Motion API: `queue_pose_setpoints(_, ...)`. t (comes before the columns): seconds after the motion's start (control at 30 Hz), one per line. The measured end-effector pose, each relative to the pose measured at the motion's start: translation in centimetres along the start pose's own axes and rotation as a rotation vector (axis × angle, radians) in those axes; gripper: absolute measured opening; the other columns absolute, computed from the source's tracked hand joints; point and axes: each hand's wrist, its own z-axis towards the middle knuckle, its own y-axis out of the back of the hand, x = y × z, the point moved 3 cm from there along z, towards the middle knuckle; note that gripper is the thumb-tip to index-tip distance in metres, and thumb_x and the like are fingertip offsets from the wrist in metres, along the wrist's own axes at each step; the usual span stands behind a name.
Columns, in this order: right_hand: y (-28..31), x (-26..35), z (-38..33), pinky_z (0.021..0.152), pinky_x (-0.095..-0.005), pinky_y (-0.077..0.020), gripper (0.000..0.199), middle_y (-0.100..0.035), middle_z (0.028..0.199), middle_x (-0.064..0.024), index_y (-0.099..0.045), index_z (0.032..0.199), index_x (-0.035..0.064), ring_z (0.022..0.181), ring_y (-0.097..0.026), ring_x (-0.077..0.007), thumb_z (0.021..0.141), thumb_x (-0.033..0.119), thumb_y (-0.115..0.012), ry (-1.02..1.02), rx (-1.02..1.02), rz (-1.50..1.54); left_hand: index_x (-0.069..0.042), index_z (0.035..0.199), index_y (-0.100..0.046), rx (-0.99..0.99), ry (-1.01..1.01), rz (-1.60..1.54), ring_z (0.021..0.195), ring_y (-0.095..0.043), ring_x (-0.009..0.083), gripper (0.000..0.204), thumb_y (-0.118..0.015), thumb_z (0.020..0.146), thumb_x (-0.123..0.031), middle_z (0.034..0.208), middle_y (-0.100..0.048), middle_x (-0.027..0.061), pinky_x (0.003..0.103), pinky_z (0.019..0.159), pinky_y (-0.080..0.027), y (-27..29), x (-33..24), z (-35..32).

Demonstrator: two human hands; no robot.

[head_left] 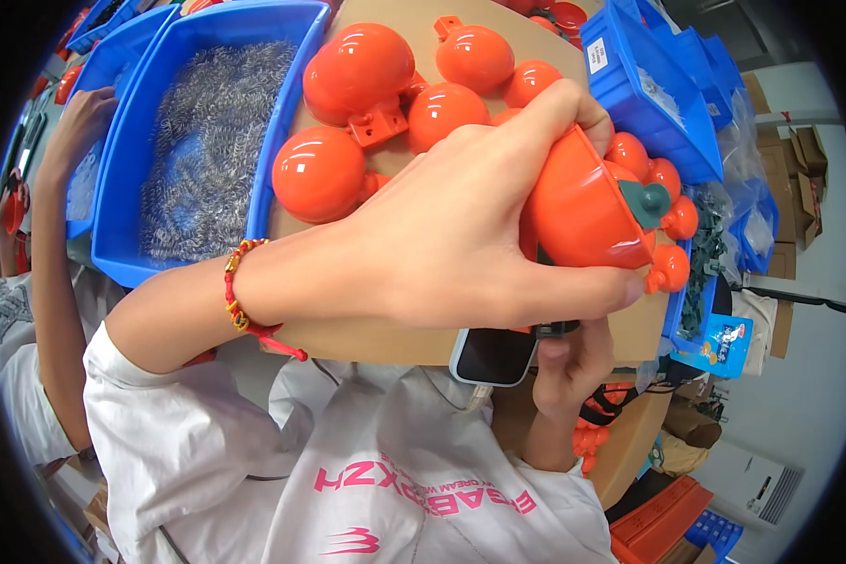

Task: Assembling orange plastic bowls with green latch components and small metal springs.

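Left hand (461, 226) is reaching across from the left, fingers closed around an orange shell (578, 211), thumb along its lower edge, index finger over the top. The shell is sitting above the right part of the brown table (414, 340), open side facing right. A dark green insert (647, 199) is sitting at the shell's rim, on the right side.

Right hand (569, 367) is sitting just below the shell, mostly hidden under the left hand; fingers are curling, thumb pointing up near a small black part (556, 328). Can't tell whether it is actually gripping that part.

A phone (493, 355) is lying at the table's near edge, touching the left hand's underside in view, just left of the right hand.

More orange shells (357, 70) are lying dome-up across the table behind the left hand. A blue bin (291, 94) of metal springs (207, 141) is standing at the left of them. More blue bins (630, 85) are standing at the right, smaller orange pieces (667, 268) lying beside them.

Another person's arm (56, 235) is reaching toward the far left bins.
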Motion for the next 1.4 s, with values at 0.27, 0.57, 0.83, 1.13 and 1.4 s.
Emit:
queue_pose_setpoints(0.27, -0.3, 0.1, 0.4, 0.068, -0.0312, -0.0415, 0.039, -0.054, 0.089, -0.0151, -0.052, 0.100, -0.0099, 0.077, -0.053, -0.0248, 0.078, 0.019, -0.064, 0.029, -0.047, -0.022, -0.004, 0.100, -0.034, -0.055, -0.152, 0.128, 0.084, -0.047, 0.0118, 0.055, -0.074, 0.066, -0.020, 0.092, -0.048, 0.0063, 0.025, 0.070, -0.040, 0.2, 0.2, 0.0)
queue_pose_setpoints(0.57, -0.6, 0.5, 0.6, 0.068, -0.0302, -0.0409, 0.030, -0.054, 0.085, -0.0141, -0.051, 0.098, -0.0082, 0.074, -0.051, -0.0233, 0.076, 0.010, -0.062, -0.083, -0.034, -0.143, -0.001, 0.098, -0.036, -0.196, -0.343, 0.017, 0.072, -0.055, 0.0187, 0.056, -0.073, 0.062, -0.023, 0.081, -0.052, 0.0105, 0.029, 0.063, -0.044, -0.2, 1.0, 0.3)
queue_pose_setpoints(0.83, -0.8, 1.5, 3.4, 0.068, -0.0283, -0.0427, 0.030, -0.055, 0.084, -0.0118, -0.053, 0.101, -0.0049, 0.075, -0.055, -0.0222, 0.075, 0.008, -0.062, -0.081, 0.100, 0.002, -0.004, 0.103, -0.039, -0.223, -0.370, -0.030, 0.082, -0.053, 0.0157, 0.053, -0.072, 0.066, -0.024, 0.091, -0.051, 0.0101, 0.029, 0.070, -0.043, 0.5, 0.0, 0.1)
queue_pose_setpoints(1.13, -1.2, 1.7, 7.7, 0.064, -0.0326, -0.0464, 0.030, -0.056, 0.084, -0.0097, -0.063, 0.095, 0.0047, 0.071, -0.055, -0.0251, 0.066, 0.006, -0.068, 0.339, 0.063, -0.186, -0.001, 0.103, -0.037, -0.363, -0.376, -0.149, 0.087, -0.047, 0.0107, 0.043, -0.065, 0.076, -0.016, 0.101, -0.051, 0.0104, 0.026, 0.076, -0.040, 1.0, -0.4, 2.1)
queue_pose_setpoints(1.4, 1.0, 1.6, 7.9, 0.061, -0.0331, -0.0455, 0.030, -0.055, 0.086, -0.0093, -0.063, 0.093, 0.0055, 0.071, -0.053, -0.0240, 0.064, 0.007, -0.069, 0.514, -0.035, -0.361, -0.002, 0.106, -0.040, -0.424, -0.249, -0.027, 0.086, -0.052, 0.0113, 0.045, -0.065, 0.076, -0.025, 0.096, -0.050, 0.0082, 0.024, 0.073, -0.044, -0.4, -1.4, 3.7)
